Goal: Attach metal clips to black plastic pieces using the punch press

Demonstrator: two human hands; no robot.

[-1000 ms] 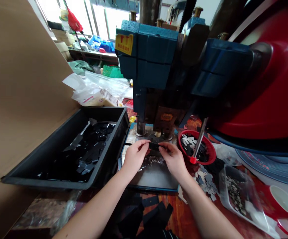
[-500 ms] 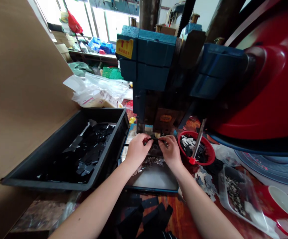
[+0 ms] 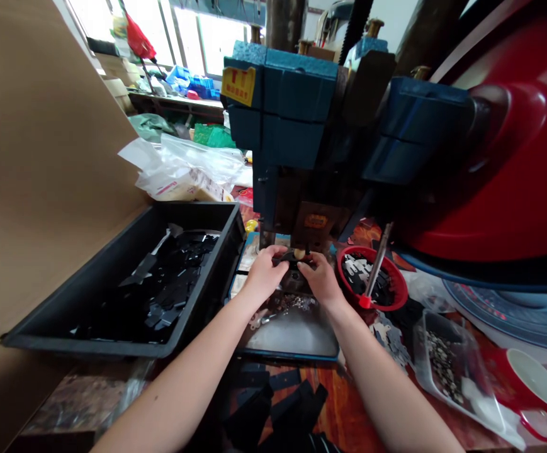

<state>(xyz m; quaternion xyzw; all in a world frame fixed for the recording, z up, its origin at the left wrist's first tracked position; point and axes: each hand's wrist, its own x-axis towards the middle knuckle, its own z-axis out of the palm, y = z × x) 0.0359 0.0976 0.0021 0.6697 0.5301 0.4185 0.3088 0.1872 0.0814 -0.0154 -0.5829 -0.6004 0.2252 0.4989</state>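
Beneath the head of a blue press (image 3: pixel 282 119), my left hand (image 3: pixel 267 272) and my right hand (image 3: pixel 319 277) face each other. Between them lies a small dark flat piece (image 3: pixel 292 257), pinched at its left end by my left fingers. My right thumb and fingers are closed at its right end. Just in front of the piece is a dark metal die block (image 3: pixel 296 280) on the press bed. Small metal scraps (image 3: pixel 292 303) are scattered on the bed before it. The fingertips are partly hidden by the hands themselves.
To the left stands a black bin (image 3: pixel 174 333) of dark flat pieces. A red bowl (image 3: pixel 400 296) of light and dark pieces sits at the right, near a clear container (image 3: pixel 424 377) and a red mug (image 3: pixel 504 377). Black strips (image 3: pixel 296 409) lie in front. A red flywheel (image 3: pixel 490 189) looms right.
Both hands have shifted slightly, and more of the dark piece and die block shows between them. The view has also moved a little.
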